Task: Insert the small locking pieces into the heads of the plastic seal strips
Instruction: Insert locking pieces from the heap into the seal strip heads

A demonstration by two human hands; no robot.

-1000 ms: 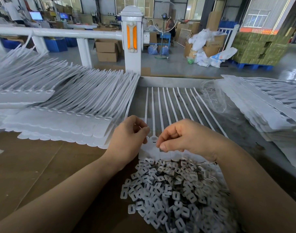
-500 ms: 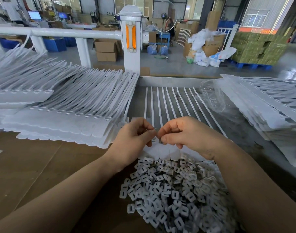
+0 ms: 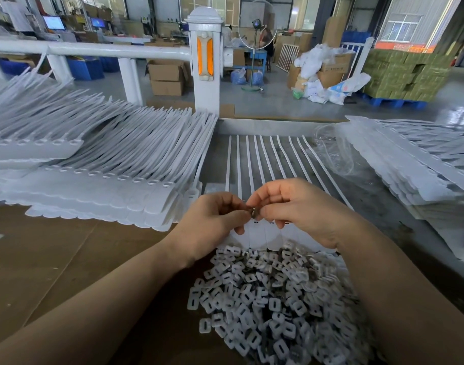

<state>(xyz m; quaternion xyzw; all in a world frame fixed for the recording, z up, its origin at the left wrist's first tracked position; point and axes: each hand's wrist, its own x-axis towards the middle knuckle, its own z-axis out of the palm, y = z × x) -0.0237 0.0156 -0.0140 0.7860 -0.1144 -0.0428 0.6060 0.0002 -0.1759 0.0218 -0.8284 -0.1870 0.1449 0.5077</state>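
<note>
No readable writing or brand marks from my view; the box print in the background is too small to make out. My left hand and right hand meet fingertip to fingertip above the heads of the seal strips, both with fingers curled, pinching one small locking piece between them; can't tell if it's seated in a head. That strip row lies flat on the worktop, white plastic, thin tails fanned away from me toward the far edge. A heap of loose locking pieces, small rounded white tabs with slotted centres, sits just in front of the strip heads between my forearms. A big stack of strips sits left, another stack right beside a clear plastic bag. Brown cardboard surface shows at near left. White post with orange reflector stands behind the far edge.
</note>
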